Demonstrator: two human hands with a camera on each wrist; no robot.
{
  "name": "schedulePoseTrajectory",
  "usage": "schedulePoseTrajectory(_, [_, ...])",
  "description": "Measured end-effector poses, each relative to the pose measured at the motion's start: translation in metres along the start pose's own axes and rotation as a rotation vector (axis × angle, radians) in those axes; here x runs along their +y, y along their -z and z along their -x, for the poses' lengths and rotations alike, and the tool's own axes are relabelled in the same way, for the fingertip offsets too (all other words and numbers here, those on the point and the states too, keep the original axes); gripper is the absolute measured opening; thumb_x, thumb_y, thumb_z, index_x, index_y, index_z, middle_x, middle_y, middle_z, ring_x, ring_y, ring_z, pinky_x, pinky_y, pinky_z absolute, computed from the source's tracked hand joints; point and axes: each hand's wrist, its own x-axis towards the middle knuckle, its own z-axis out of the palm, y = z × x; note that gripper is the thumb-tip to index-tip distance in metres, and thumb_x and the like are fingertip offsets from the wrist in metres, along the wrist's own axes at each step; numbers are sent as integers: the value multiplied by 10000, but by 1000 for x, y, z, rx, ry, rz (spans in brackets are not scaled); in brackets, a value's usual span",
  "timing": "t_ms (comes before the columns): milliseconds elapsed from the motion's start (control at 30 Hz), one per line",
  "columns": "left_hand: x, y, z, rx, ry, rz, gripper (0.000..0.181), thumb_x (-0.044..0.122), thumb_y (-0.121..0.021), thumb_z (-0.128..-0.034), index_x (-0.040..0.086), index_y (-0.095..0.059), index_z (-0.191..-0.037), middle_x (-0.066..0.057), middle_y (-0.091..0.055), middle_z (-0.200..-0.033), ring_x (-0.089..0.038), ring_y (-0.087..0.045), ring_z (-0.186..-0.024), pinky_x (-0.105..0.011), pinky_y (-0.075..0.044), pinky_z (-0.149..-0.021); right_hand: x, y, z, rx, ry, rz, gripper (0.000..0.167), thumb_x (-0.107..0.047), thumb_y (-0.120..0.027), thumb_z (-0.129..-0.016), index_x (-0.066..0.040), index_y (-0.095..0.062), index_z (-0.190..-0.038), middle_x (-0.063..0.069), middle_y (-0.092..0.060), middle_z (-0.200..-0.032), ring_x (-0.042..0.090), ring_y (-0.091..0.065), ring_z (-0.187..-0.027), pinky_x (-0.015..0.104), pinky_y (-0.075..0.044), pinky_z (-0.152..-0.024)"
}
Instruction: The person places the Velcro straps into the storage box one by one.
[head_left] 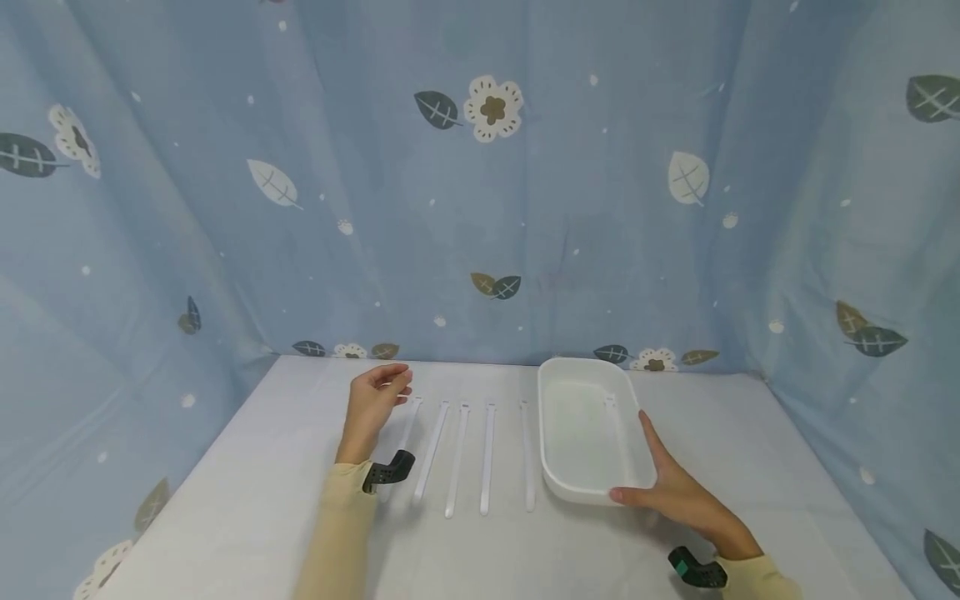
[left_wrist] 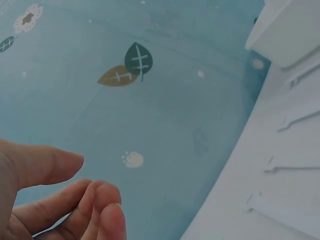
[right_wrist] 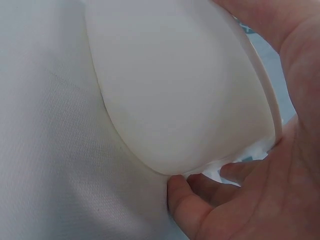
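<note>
My right hand (head_left: 671,492) grips a white plastic tub (head_left: 551,433) at its near right corner. In the head view its thumb lies at the near rim; the right wrist view shows the fingertips against the tub's wall (right_wrist: 170,90). One slim white strip (head_left: 621,437) lies inside the tub. Left of the tub, several slim white strips (head_left: 487,458) lie in a row, each with a small wider head at its far end. My left hand (head_left: 372,408) hovers by the head of the leftmost strip (head_left: 410,425). Its fingers are loosely bent, with a gap to the thumb (left_wrist: 55,165) and nothing held.
A white cloth (head_left: 247,500) covers the table. Blue curtains (head_left: 570,208) with leaf and flower prints hang behind it and at both sides. Each wrist wears a black camera band (head_left: 388,471).
</note>
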Motion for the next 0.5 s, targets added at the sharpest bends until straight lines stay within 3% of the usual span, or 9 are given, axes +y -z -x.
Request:
schedulePoseTrajectory(167, [-3,1,-5,-6,12,-6,322,183,-677,-1009,-21,-684,-1259,-222,-716,-1201,-112,-711,-851,-161,-598,-749,0,0,0,5,8,8,1326,-369,-818,-855,-237,259,-1619,229,183,-1716,584,-16,-1558,833,-212,-1148])
schedulePoseTrajectory(500, [-10,6,-3,-10,60,-7,367,205,-673,-1015,-18,-662,-1306,-207,-691,-1257,-73,-686,-852,-156,-596,-766,-2,0,2,0,9,16,1334,-373,-823,-850,-218,256,-1621,239,184,-1713,590,-18,-1553,829,-223,-1147])
